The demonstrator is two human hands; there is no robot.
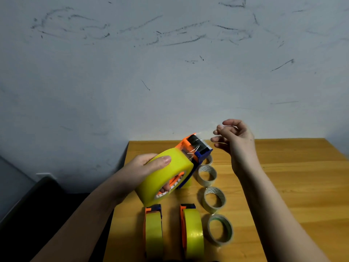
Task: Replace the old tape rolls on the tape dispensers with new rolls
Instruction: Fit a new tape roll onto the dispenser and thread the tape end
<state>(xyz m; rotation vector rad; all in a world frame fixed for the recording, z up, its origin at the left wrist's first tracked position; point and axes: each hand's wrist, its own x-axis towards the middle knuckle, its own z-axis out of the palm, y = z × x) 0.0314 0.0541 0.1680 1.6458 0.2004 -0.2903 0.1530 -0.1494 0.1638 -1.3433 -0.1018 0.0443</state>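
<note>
The wooden tabletop [292,186] carries two loaded tape dispensers [154,233] near the front edge. The left hand [149,167] grips a big yellow roll [164,176] on a raised dispenser [196,148]. The right hand [234,137] pinches clear tape. Small used rolls [207,175] sit beside.

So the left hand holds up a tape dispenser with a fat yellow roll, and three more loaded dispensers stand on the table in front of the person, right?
Not quite: the head view shows two loaded dispensers standing on the table, not three. The left hand does hold up a tape dispenser with a fat yellow roll.
</note>
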